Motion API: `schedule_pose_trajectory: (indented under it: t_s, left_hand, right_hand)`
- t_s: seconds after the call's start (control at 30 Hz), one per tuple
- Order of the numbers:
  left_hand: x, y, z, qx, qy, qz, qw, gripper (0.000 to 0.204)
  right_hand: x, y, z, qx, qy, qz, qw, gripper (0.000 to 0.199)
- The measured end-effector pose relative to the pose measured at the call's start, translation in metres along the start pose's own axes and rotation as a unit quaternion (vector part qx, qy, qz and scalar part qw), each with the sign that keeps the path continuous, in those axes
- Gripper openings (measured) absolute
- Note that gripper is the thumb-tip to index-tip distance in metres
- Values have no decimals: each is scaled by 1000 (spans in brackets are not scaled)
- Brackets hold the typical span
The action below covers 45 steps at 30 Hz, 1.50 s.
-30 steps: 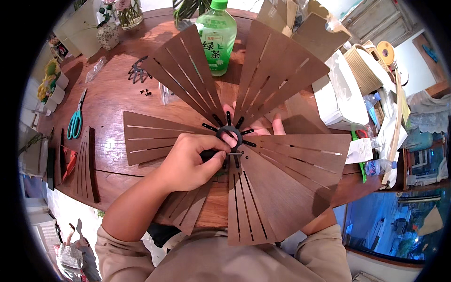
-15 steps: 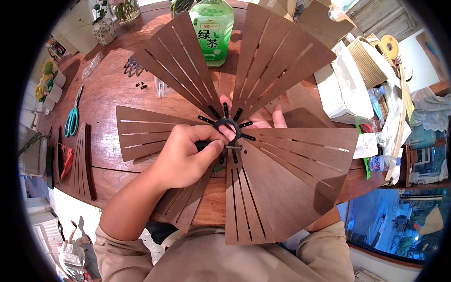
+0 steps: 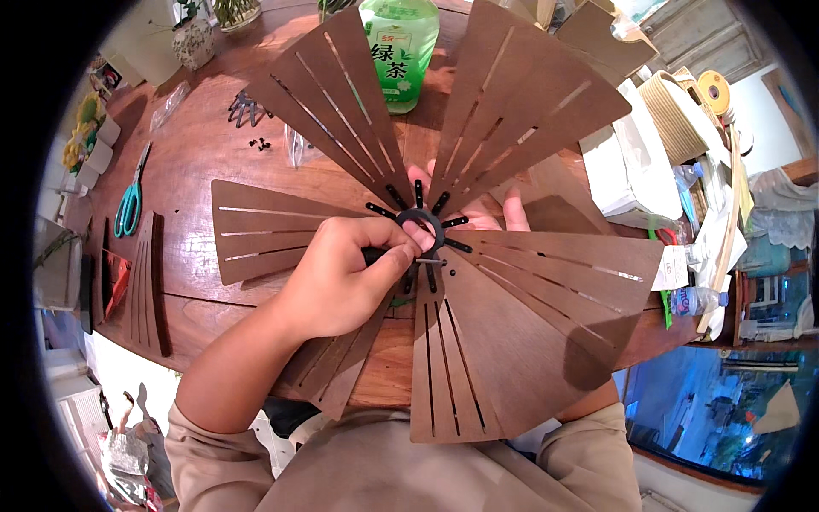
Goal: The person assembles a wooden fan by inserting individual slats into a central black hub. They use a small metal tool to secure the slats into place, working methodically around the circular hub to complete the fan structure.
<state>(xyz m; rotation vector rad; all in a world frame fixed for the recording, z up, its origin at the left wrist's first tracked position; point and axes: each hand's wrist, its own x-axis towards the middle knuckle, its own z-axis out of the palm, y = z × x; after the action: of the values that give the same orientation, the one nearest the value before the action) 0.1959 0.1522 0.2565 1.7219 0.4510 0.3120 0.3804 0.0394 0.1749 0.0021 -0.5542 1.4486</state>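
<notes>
- The left hand (image 3: pixel 345 273) is curled into a loose fist over the middle of the work, thumb and forefinger pinched tight on a small screwdriver (image 3: pixel 401 258) whose thin metal tip points right, at the black hub (image 3: pixel 420 224).
- The left forearm comes up from the lower left edge, bare below a beige sleeve, the wrist bent so the knuckles face up.
- The right hand (image 3: pixel 478 213) lies under the fan, mostly hidden; only fingertips show between the slats above and right of the hub, so it seems to steady the piece from behind, but how far it is closed I cannot tell.
- The fan of brown slotted wooden blades (image 3: pixel 520 333) spreads round the hub like spokes, held above the round wooden table (image 3: pixel 205 154).
- A green drink bottle (image 3: pixel 398 51) stands beyond the fan at the far edge.
- Teal-handled scissors (image 3: pixel 130 205) lie well to the left, with spare blades (image 3: pixel 149 282) stacked near them.
</notes>
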Motion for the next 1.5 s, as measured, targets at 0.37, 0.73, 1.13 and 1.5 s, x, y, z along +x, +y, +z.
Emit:
schedule_pose_trajectory:
  t_s: [0.37, 0.73, 1.13, 1.5]
  left_hand:
    - [16, 21, -16, 261, -158, 139, 942, 17]
    - [32, 39, -19, 284, -293, -14, 913, 22]
    - [16, 60, -2, 642, -271, 405, 593, 22]
    - [16, 85, 23, 394, -264, -40, 880, 22]
  right_hand:
    - [0, 8, 15, -147, 161, -25, 976, 97]
    - [-1, 0, 21, -146, 119, 7, 982, 89]
    - [-13, 2, 43, -51, 129, 23, 990, 102]
    - [-17, -10, 51, -22, 65, 65, 996, 93]
